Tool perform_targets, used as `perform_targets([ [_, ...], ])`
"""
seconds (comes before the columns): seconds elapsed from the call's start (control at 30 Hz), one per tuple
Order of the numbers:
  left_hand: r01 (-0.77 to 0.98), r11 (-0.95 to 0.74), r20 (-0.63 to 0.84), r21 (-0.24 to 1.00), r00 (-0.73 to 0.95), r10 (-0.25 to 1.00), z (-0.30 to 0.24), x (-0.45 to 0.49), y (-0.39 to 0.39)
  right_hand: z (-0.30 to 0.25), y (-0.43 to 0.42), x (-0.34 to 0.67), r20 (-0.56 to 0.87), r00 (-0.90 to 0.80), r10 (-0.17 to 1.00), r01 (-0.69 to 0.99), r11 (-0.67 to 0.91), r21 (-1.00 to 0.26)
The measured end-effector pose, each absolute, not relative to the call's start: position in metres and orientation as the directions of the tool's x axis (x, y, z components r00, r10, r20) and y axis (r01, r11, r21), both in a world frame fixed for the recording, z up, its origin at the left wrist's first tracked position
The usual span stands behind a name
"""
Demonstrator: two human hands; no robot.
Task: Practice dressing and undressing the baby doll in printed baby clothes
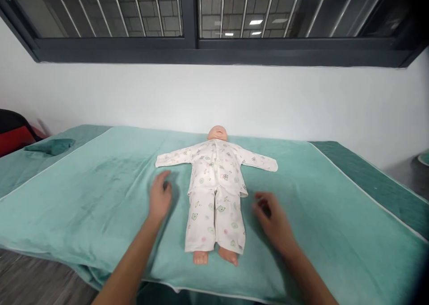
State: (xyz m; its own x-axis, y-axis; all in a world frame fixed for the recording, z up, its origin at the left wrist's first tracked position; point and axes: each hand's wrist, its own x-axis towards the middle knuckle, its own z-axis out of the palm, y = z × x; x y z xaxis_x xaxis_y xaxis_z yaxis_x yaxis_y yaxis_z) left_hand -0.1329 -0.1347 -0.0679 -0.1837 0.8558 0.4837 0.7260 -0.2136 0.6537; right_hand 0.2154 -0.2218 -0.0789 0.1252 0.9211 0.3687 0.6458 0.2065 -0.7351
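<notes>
One broad green cover (110,175) is spread under the work; if its front edge were caught by a forearm, the cloth could be bunched and whatever lies on it dragged along. The dressed doll (216,180) is laid on its back in the middle of the cover, between the two hands, with its feet toward the wearer. It could be tugged askew if one limb were pulled without the body being steadied. The patterned shirt (217,162) could be rucked up if its hem were caught, since the top of the trousers (201,220) is overlapped by it. The left hand (160,198) is held beside the doll, below one outstretched sleeve (174,156), which could be brushed out of line by a careless lift. The right hand (273,220) is held just beside the trousers. On both hands the fingers are loosely curled, with a narrow gap to the thumb and nothing held.

The window (194,50) is cut off at the top, and a black-and-red object (15,137) at the left edge, too little shown to be named. The doll's back and any fastenings on the shirt cannot be made out. The doll's hands are hidden by the sleeves. The right fingertips are blurred, and whether the cover is touched by either hand cannot be told.
</notes>
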Motion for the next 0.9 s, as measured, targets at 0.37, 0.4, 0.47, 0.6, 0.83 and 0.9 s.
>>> perform_targets([
  [0.37, 0.583, -0.252, 0.216, 0.773, 0.133, 0.967, -0.087, -0.109, -0.288, -0.099, -0.309, 0.153, 0.388, -0.051, 0.92, 0.776, 0.281, -0.565],
  [0.4, 0.593, -0.29, 0.248, 0.751, 0.155, 0.956, -0.085, -0.104, -0.29, -0.096, -0.306, 0.149, 0.398, -0.022, 0.917, 0.763, 0.273, -0.586],
  [0.47, 0.58, -0.342, 0.288, 0.739, 0.187, 0.939, -0.078, -0.095, -0.292, -0.09, -0.305, 0.144, 0.395, 0.005, 0.919, 0.693, 0.282, -0.664],
  [0.6, 0.474, -0.298, 0.286, 0.828, 0.1, 0.953, -0.067, -0.09, -0.303, -0.079, -0.316, 0.147, 0.37, -0.007, 0.929, 0.46, 0.331, -0.824],
  [0.83, 0.216, -0.138, 0.112, 0.967, 0.129, 0.985, -0.066, -0.118, -0.281, -0.058, -0.31, 0.194, 0.133, -0.323, 0.937, 0.484, 0.284, -0.828],
  [0.9, 0.174, -0.065, 0.073, 0.983, -0.038, 0.997, -0.061, -0.117, -0.254, -0.045, -0.283, 0.206, 0.097, -0.26, 0.961, 0.446, 0.208, -0.87],
])
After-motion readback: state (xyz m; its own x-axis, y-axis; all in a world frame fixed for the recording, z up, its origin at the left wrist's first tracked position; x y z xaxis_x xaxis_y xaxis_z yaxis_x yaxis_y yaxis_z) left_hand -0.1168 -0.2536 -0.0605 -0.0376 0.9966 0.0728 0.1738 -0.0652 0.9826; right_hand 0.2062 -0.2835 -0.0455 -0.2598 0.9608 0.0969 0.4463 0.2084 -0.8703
